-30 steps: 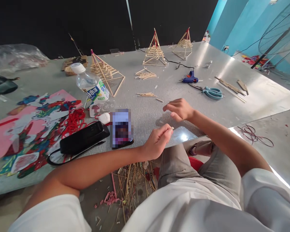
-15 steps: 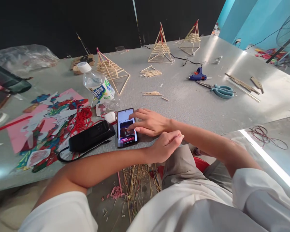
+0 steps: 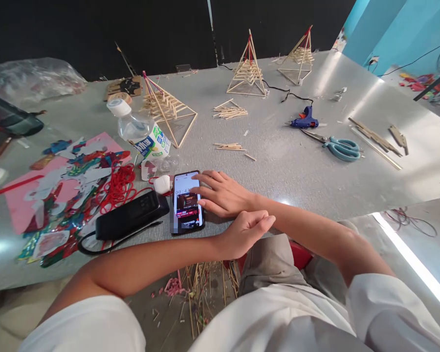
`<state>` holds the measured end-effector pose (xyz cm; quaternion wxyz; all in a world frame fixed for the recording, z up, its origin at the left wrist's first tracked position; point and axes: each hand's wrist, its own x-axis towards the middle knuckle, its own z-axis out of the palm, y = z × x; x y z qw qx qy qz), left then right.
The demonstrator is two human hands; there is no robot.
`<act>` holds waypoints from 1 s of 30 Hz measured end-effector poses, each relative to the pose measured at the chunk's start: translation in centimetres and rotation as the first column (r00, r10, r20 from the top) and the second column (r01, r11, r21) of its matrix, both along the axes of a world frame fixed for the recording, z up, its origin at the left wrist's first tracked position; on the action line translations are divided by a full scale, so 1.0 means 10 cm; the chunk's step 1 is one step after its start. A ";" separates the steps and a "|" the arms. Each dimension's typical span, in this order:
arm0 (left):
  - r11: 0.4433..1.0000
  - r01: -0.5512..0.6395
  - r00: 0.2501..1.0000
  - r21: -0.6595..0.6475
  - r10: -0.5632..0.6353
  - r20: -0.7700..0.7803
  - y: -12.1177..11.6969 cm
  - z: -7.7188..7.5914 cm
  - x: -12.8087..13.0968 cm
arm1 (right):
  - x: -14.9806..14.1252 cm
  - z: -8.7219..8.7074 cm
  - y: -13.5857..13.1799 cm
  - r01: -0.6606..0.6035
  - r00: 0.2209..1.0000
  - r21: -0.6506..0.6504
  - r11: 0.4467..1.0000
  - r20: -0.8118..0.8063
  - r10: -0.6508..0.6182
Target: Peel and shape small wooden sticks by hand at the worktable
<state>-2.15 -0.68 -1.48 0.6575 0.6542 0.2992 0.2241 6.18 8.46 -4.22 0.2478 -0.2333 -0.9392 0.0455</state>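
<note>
Near the close edge of the bench [image 3: 271, 146], the right hand [image 3: 223, 195] hovers over or touches the phone [image 3: 186, 215], grip wide, fingers spread! Beside the phone sit a white case [image 3: 162, 184] and black device [image 3: 128, 216]. The left hand [image 3: 240, 237] curls narrow by the right wrist, contents unclear; loose sticks [image 3: 231, 113] lie beyond.

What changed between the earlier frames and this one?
The right hand has swung left from over the tabletop to the phone, fingers at its screen. The left hand stays curled; whether it still holds anything is unclear. Glue gun and scissors stayed put.
</note>
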 end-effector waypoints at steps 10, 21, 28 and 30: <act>0.979 0.030 0.998 -0.203 -0.040 -0.048 -0.01 0.02 -0.05 | 0.02 0.03 -0.07 -0.033 0.999 -0.165 0.986 -0.042 0.027; 0.993 0.019 0.999 -0.114 -0.023 -0.032 0.00 0.01 -0.05 | 0.04 0.02 -0.04 -0.027 0.986 -0.208 0.978 -0.165 -0.008; 0.989 0.023 0.999 -0.145 -0.030 -0.044 0.01 0.09 -0.02 | 0.07 0.03 -0.03 -0.046 0.965 -0.260 0.965 -0.263 -0.025; 0.987 0.039 0.998 -0.159 -0.047 -0.048 0.01 0.13 0.00 | 0.08 0.03 -0.03 -0.052 0.954 -0.285 0.957 -0.296 -0.036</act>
